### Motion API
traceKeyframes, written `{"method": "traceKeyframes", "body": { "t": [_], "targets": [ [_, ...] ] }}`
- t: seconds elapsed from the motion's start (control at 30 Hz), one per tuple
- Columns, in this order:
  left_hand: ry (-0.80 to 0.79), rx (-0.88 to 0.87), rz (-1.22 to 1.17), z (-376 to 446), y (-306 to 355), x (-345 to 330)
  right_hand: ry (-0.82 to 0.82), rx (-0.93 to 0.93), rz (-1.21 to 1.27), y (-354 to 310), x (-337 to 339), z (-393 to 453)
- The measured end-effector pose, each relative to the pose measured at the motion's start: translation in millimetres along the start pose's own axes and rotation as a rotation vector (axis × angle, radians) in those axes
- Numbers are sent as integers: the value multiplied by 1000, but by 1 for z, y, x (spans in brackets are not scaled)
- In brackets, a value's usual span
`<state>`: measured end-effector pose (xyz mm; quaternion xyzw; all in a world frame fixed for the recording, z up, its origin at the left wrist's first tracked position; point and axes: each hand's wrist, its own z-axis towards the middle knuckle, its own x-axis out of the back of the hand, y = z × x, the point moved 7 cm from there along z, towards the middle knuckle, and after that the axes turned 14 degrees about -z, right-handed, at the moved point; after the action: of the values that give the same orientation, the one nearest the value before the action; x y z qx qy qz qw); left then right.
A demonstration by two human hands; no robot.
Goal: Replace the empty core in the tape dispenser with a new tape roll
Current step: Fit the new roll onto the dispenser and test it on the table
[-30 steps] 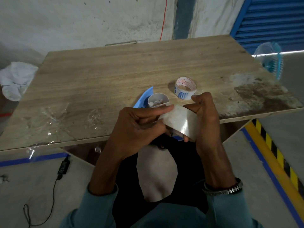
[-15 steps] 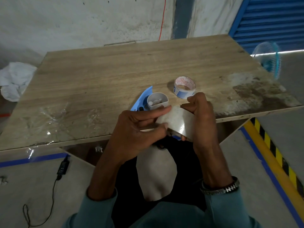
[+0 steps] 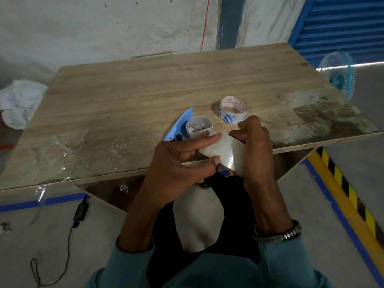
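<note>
- Both hands are holding a pale tape roll [image 3: 223,154] at the near table edge — the left hand [image 3: 176,163] pinching it between forefinger and thumb, the right hand [image 3: 254,146] curling round its far side.
- Just beyond, the blue-and-white tape dispenser [image 3: 194,127] is lying on the wooden table [image 3: 135,96], with the printed core [image 3: 233,109] (nearly bare) beside it.
- Farther off, a blue shutter [image 3: 342,23] is meeting a stained wall [image 3: 104,28].

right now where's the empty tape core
In the head view it stands on the wooden table, right of the blue dispenser, just beyond the right hand.
</note>
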<state>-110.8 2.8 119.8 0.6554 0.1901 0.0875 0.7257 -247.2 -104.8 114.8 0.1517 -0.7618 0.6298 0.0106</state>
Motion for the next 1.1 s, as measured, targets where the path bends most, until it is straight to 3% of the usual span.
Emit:
{"method": "traceKeyframes", "body": {
  "t": [0.23, 0.53, 0.7, 0.97, 1.1],
  "targets": [
    [84, -9, 115, 2, 4, 3, -4, 21, -46, -7, 1, -1],
    [26, 35, 43, -3, 2, 0, -7, 1, -81, -2, -1, 5],
    [-26, -34, 130, -4, 8, 8, 2, 9, -128, -4, -1, 1],
    [19, -342, 574, -12, 19, 4, 66, -42, -284, -3, 1, -1],
    [-29, -316, 525, -7, 15, 5, 50, -61, -298, 0, 1, 1]
  ]
}}
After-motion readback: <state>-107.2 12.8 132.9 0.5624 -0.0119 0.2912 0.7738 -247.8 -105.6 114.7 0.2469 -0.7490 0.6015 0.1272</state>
